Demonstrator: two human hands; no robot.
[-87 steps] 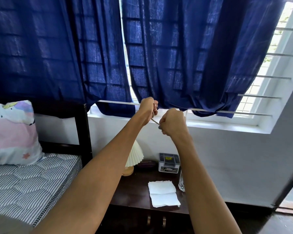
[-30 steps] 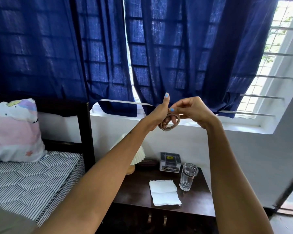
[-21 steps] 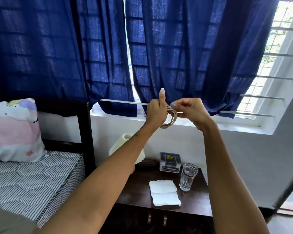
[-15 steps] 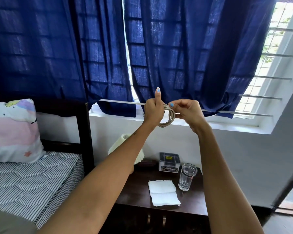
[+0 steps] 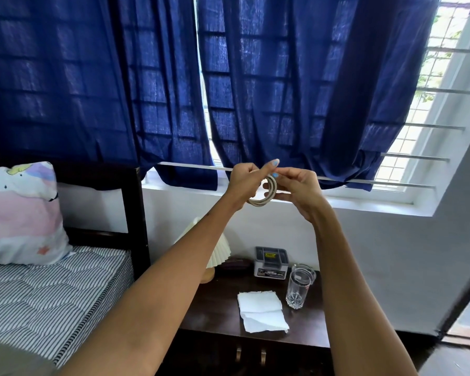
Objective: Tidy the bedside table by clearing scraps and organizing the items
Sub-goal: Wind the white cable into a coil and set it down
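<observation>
Coiling cord (image 5: pixel 263 195), well above table (image 5: pixel 217 308)

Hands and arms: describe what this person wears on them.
Both arms are bare up to the frame edge: no sleeves, watch or bracelets show. No rings are visible on the left hand or the right hand. The nails that show carry light blue polish. The left forearm bears a small dark mark, too small to identify.

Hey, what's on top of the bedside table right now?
On the bedside table: a white tissue, clear glass, small grey box and pleated lamp. The left forearm covers part of the lamp.
</observation>
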